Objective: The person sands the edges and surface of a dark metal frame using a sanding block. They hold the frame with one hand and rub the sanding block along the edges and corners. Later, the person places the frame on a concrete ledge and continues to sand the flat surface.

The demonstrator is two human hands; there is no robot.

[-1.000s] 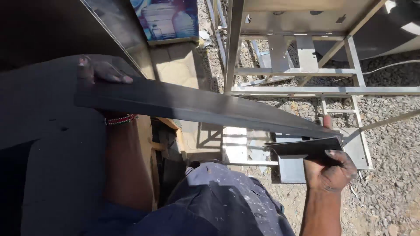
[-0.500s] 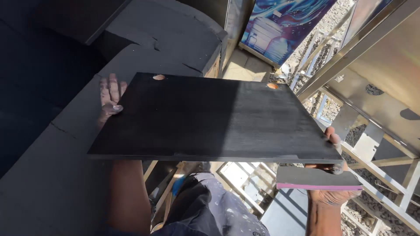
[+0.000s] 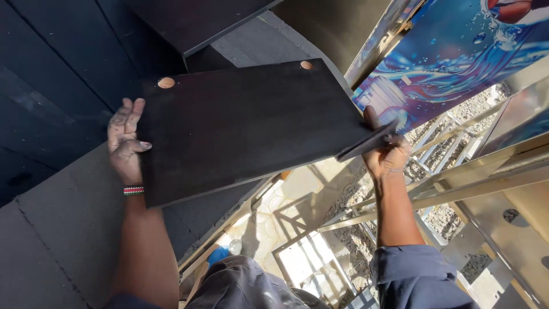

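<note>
A large flat black board (image 3: 246,123) with two small round wooden spots near its top corners is held up in front of me. My left hand (image 3: 127,143) presses flat against its left edge, fingers spread, a beaded band at the wrist. My right hand (image 3: 386,151) grips the board's right edge together with a smaller thin dark panel (image 3: 366,144) that sticks out below the corner.
Dark panels (image 3: 63,68) and a grey textured surface (image 3: 57,229) lie behind and left of the board. A blue printed poster (image 3: 457,57) is at upper right. Metal frames (image 3: 446,189) and gravel ground (image 3: 440,217) lie below right.
The board has been raised and tipped from edge-on to face-on, and has risen further in view. My right hand has come up with it, still holding the small panel.
</note>
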